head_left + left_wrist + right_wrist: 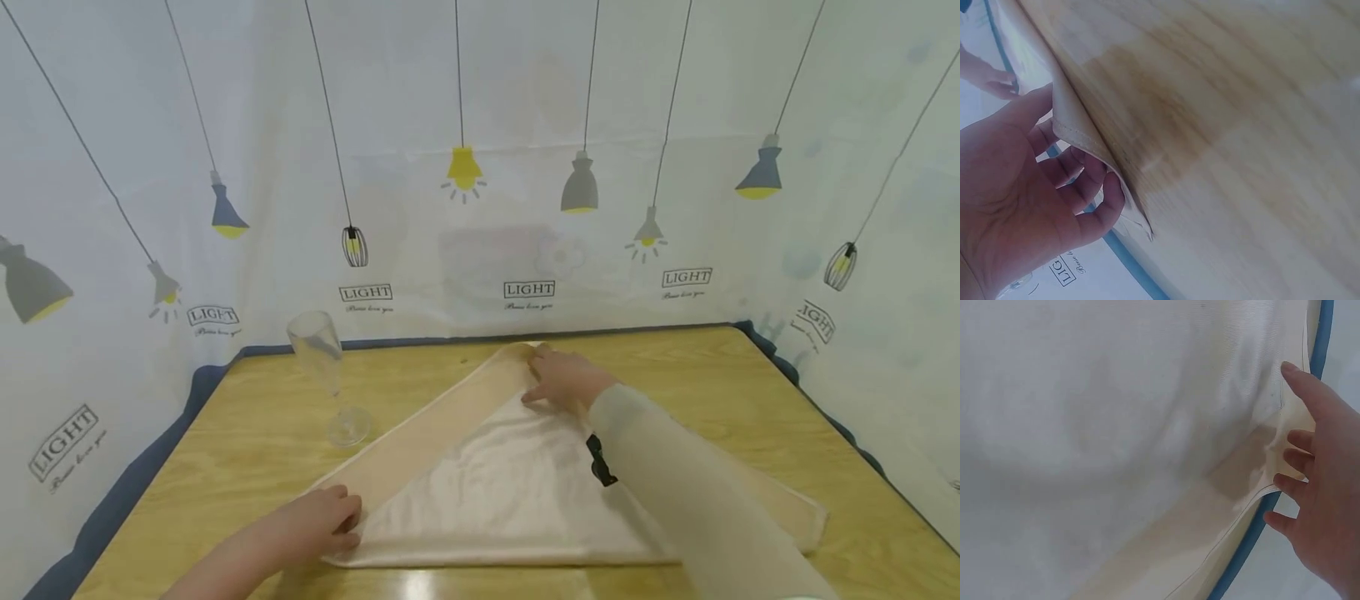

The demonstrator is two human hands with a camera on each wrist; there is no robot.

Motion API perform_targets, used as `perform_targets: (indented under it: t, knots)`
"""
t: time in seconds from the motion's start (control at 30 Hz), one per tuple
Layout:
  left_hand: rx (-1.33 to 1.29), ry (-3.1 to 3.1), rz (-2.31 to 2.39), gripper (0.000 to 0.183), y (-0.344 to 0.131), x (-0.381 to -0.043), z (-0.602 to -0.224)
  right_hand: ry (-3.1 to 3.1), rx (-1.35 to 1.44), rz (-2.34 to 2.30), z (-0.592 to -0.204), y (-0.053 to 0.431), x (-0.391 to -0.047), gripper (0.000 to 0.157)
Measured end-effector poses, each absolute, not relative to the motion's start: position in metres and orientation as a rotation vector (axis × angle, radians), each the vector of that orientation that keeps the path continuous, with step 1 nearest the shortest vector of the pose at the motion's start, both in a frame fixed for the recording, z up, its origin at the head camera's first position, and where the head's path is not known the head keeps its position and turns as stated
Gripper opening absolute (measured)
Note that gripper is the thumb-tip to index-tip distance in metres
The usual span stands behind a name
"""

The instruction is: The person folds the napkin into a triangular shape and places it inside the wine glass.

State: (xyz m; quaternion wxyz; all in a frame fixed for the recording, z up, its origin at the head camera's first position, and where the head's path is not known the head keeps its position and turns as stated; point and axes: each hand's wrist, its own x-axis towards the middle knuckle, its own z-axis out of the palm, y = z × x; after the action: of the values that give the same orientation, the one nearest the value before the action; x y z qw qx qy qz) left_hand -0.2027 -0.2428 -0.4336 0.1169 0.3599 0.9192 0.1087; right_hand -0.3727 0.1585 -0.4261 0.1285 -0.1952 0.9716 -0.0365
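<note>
A cream satin cloth [510, 492] lies on the table in a triangle, with a paler matte band folded along its upper left side. At its lower left corner, my left hand [322, 521] curls its fingers about the edge. The left wrist view shows that hand [1041, 187] beside the hemmed cloth edge [1082, 134], the edge raised a little and one digit hidden behind it. My right hand [566, 379] rests at the far tip. In the right wrist view its thumb is spread apart from the loosely bent fingers [1294, 481], which touch the cloth near the hem.
A clear stemmed glass [348, 425] stands at the left, close to the cloth's folded side. Behind the wooden table [247, 433] hangs a white sheet [420, 100] printed with lamps, its blue border along the table edges. A black clip [600, 460] shows at the right wrist.
</note>
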Motion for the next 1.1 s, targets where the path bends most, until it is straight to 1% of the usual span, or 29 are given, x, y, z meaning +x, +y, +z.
perform_targets:
  t: [0.13, 0.4, 0.53, 0.63, 0.77, 0.87, 1.1]
  knots:
    - [1.024, 2.695, 0.327, 0.032, -0.243, -0.198, -0.438, 2.809, -0.566, -0.164, -0.426, 0.154, -0.369, 0.081]
    - [0.997, 2.673, 0.340, 0.031, -0.243, -0.196, -0.440, 2.844, -0.510, -0.150, -0.422, 0.147, -0.358, 0.076]
    - [0.984, 2.672, 0.315, 0.030, -0.242, -0.196, -0.438, 2.833, -0.520, -0.126, -0.420, 0.146, -0.358, 0.074]
    - [0.978, 2.670, 0.303, 0.028, -0.240, -0.197, -0.435, 2.809, -0.715, 0.076, -0.421, 0.148, -0.364, 0.060]
    - [0.988, 2.671, 0.306, 0.028, -0.241, -0.198, -0.431, 2.795, -0.803, 0.124, -0.423, 0.157, -0.376, 0.051]
    - [1.003, 2.674, 0.309, 0.029, -0.242, -0.200, -0.431, 2.783, -0.672, -0.063, -0.422, 0.165, -0.380, 0.054]
    - [1.061, 2.677, 0.324, 0.026, -0.245, -0.205, -0.435, 2.733, -0.719, -0.056, -0.410, 0.182, -0.361, 0.036]
